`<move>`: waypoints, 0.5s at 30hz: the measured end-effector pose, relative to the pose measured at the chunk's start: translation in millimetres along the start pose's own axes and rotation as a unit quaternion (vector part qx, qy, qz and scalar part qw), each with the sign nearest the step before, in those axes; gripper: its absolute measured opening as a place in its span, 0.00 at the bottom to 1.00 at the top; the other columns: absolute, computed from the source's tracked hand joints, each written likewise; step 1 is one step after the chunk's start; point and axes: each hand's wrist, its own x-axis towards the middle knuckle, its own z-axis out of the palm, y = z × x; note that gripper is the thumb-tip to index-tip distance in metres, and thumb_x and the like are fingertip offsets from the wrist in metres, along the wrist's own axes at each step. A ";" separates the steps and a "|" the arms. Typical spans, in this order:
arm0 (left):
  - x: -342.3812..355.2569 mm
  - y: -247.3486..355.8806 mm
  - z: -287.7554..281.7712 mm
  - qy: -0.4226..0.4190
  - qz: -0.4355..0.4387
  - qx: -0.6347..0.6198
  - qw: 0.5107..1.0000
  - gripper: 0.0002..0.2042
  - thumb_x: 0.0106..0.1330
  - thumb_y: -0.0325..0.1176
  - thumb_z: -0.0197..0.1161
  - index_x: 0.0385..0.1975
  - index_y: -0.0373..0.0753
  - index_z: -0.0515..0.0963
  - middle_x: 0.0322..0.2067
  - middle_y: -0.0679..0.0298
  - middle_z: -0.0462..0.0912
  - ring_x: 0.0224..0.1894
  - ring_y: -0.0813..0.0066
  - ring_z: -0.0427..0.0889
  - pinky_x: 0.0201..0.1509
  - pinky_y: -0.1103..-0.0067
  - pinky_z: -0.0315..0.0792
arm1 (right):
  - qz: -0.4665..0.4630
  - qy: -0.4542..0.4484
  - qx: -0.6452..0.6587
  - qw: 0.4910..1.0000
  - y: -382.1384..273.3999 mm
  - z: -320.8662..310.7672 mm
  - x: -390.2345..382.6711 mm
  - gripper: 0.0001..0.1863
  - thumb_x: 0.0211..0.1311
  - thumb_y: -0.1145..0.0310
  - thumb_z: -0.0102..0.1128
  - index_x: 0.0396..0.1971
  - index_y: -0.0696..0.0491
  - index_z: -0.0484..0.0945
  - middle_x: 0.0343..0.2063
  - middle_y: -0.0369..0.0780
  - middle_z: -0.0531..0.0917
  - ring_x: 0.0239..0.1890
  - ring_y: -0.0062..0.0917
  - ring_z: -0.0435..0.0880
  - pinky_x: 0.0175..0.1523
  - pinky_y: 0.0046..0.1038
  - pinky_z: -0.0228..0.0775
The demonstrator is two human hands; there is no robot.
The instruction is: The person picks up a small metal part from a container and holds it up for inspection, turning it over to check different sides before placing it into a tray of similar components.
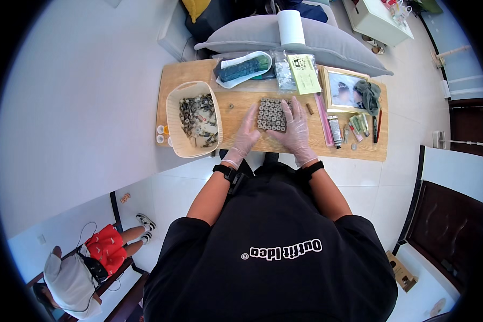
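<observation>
On the wooden table stands a tight block of small upright cylinders (271,115), with grey round tops in rows; they look like batteries. My left hand (246,133), in a clear plastic glove, rests along the block's left side with its fingers stretched out. At the right side is my right hand (294,131), gloved the same way, thumb and fingers apart, covering part of the block's right edge. Neither hand has anything enclosed in its fingers. One brown cylinder (309,109) lies just right of the right hand. A tiny round piece (231,106) sits left of the block.
A cream basket (219,121) of mixed batteries stands on the left, beside small white caps (160,138). Rightward are a picture frame (327,91), a tube (335,131) and pens (378,127). Packets (304,74) lie at the back before a grey cushion (252,35). Another person (72,279) is lower left.
</observation>
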 end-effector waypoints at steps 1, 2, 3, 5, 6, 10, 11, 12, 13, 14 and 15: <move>1.9 0.2 0.0 0.004 -0.020 -0.020 1.000 0.34 0.61 0.26 0.48 0.71 0.34 0.51 0.70 0.52 0.55 0.74 0.62 0.51 0.76 0.72 0.44 | 0.000 -0.001 0.003 1.000 -0.4 -1.1 0.3 0.57 0.35 0.48 0.77 0.69 0.45 0.56 0.69 0.49 0.55 0.69 0.47 0.56 0.71 0.44 0.48; 4.1 0.5 -0.4 0.008 -0.040 -0.040 0.998 0.32 0.65 0.29 0.46 0.70 0.33 0.50 0.70 0.52 0.54 0.74 0.62 0.51 0.76 0.72 0.44 | 0.001 -0.002 0.007 1.000 -0.9 -2.5 0.7 0.57 0.35 0.48 0.78 0.69 0.45 0.56 0.69 0.49 0.55 0.69 0.47 0.56 0.71 0.44 0.49; 5.6 0.9 -0.5 0.012 -0.060 -0.060 0.996 0.29 0.69 0.32 0.44 0.70 0.31 0.50 0.70 0.51 0.54 0.74 0.62 0.50 0.76 0.72 0.44 | -0.001 -0.005 0.021 1.000 -1.1 -3.9 1.0 0.57 0.36 0.50 0.78 0.69 0.46 0.56 0.69 0.50 0.55 0.69 0.48 0.56 0.71 0.44 0.49; 10.4 14.6 3.6 0.012 -0.062 -0.117 0.991 0.30 0.74 0.43 0.36 0.70 0.30 0.49 0.71 0.50 0.51 0.74 0.62 0.48 0.76 0.72 0.42 | -0.002 -0.007 0.046 0.999 2.2 -6.2 0.8 0.56 0.37 0.54 0.79 0.68 0.49 0.56 0.68 0.52 0.55 0.69 0.48 0.56 0.71 0.43 0.50; 13.9 23.6 6.1 0.011 -0.064 -0.145 0.987 0.31 0.77 0.49 0.32 0.70 0.30 0.48 0.72 0.50 0.49 0.74 0.62 0.47 0.76 0.72 0.42 | 0.003 0.004 0.082 0.997 4.6 -7.8 0.0 0.53 0.40 0.57 0.77 0.68 0.50 0.57 0.68 0.52 0.56 0.69 0.48 0.56 0.71 0.42 0.50; 37.0 35.0 13.7 0.023 -0.091 -0.214 0.972 0.39 0.74 0.60 0.23 0.71 0.29 0.44 0.73 0.49 0.44 0.75 0.61 0.43 0.77 0.71 0.36 | 0.008 0.057 0.168 0.984 14.8 -12.1 -3.6 0.41 0.52 0.63 0.68 0.66 0.54 0.60 0.67 0.52 0.59 0.69 0.46 0.59 0.71 0.40 0.51; 43.4 29.5 13.6 0.019 -0.086 -0.205 0.975 0.41 0.73 0.62 0.22 0.71 0.28 0.43 0.73 0.49 0.44 0.75 0.61 0.42 0.77 0.71 0.35 | 0.008 0.072 0.174 0.982 15.4 -11.5 -4.8 0.38 0.55 0.64 0.65 0.66 0.55 0.60 0.66 0.52 0.60 0.68 0.46 0.60 0.70 0.40 0.52; 47.0 24.6 12.4 0.016 -0.082 -0.195 0.977 0.42 0.72 0.63 0.21 0.71 0.28 0.43 0.73 0.49 0.44 0.75 0.61 0.42 0.77 0.71 0.34 | 0.011 0.074 0.176 0.981 15.2 -10.6 -7.0 0.37 0.57 0.65 0.63 0.65 0.56 0.61 0.66 0.52 0.61 0.68 0.46 0.60 0.70 0.39 0.52; 49.9 22.1 13.7 0.020 -0.082 -0.196 0.977 0.42 0.72 0.64 0.20 0.71 0.28 0.43 0.73 0.49 0.44 0.75 0.61 0.42 0.77 0.71 0.34 | 0.016 0.075 0.176 0.981 14.2 -15.2 -7.8 0.35 0.59 0.66 0.61 0.65 0.57 0.61 0.65 0.52 0.62 0.68 0.45 0.61 0.70 0.38 0.53; 52.2 19.7 14.8 0.024 -0.081 -0.197 0.977 0.43 0.71 0.65 0.20 0.71 0.28 0.44 0.73 0.48 0.44 0.75 0.61 0.42 0.77 0.71 0.34 | 0.019 0.077 0.176 0.981 13.7 -17.9 -8.3 0.33 0.61 0.68 0.59 0.65 0.58 0.61 0.65 0.52 0.63 0.67 0.45 0.62 0.70 0.38 0.53; 53.7 17.4 15.8 0.029 -0.081 -0.198 0.977 0.44 0.71 0.65 0.20 0.71 0.28 0.44 0.73 0.48 0.44 0.75 0.60 0.42 0.77 0.71 0.34 | 0.034 0.086 0.197 0.976 15.5 -15.5 -8.9 0.32 0.62 0.68 0.58 0.65 0.59 0.61 0.64 0.52 0.64 0.67 0.44 0.62 0.70 0.37 0.53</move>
